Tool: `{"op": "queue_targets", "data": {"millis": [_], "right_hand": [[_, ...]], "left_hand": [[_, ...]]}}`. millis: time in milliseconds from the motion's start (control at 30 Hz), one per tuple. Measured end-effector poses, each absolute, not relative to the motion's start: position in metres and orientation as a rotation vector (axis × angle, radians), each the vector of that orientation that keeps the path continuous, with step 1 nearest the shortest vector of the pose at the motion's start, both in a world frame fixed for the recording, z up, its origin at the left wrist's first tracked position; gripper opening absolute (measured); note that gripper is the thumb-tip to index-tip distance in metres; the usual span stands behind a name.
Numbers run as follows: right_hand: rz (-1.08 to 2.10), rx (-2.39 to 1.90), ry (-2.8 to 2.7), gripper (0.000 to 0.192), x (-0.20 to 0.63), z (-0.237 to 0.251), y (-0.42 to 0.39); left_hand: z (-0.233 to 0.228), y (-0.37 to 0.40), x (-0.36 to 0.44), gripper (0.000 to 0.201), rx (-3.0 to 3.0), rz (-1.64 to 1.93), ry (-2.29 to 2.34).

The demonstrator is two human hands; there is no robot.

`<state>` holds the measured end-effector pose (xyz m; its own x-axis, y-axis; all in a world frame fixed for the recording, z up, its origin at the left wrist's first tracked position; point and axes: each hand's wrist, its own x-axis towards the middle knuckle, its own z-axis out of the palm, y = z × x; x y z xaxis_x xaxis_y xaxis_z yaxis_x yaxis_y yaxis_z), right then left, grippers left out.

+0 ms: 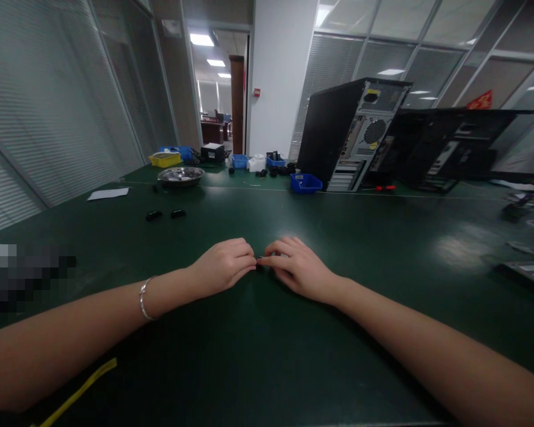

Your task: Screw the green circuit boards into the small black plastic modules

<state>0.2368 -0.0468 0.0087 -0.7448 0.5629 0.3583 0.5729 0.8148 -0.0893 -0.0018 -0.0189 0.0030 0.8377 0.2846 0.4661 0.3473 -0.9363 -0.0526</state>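
My left hand (pixel 229 264) and my right hand (pixel 296 267) meet low over the middle of the green table, fingertips nearly touching. Fingers of both are pinched together around something small and dark (pixel 260 267), mostly hidden by them; its kind cannot be made out. A thin light edge shows at its top. On my left wrist is a silver bracelet (pixel 145 298). Two small black parts (pixel 178 213) lie on the table beyond my left hand.
Farther back stand a round metal dish (pixel 180 176), a white paper (pixel 108 194), a yellow tray (pixel 165 159) and a blue bin (pixel 306 183). A black computer tower (pixel 333 130) rises at back right. A yellow strip (pixel 82 391) hangs at lower left.
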Motion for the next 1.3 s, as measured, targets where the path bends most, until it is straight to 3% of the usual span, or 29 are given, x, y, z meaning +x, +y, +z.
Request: {"op": "queue_targets", "data": {"millis": [267,500,900,1300], "right_hand": [[0.009,-0.846,-2.611,0.038,0.238,0.009,-0.044],[0.108,-0.965,-2.491,0.049,0.248,0.004,-0.04],[0.232,-1.035,-2.452,0.035,0.251,0.002,-0.038],[0.202,-1.018,-2.491,0.03,0.248,0.0,-0.035]], "left_hand": [[0.007,-0.022,0.0,0.023,-2.823,-0.523,-0.547],[0.016,0.002,-0.017,0.019,-2.661,-0.253,-0.796],[0.02,0.059,-0.081,0.009,-2.402,0.042,-1.26],[0.017,0.056,-0.078,0.021,-2.377,0.064,-1.372]]}}
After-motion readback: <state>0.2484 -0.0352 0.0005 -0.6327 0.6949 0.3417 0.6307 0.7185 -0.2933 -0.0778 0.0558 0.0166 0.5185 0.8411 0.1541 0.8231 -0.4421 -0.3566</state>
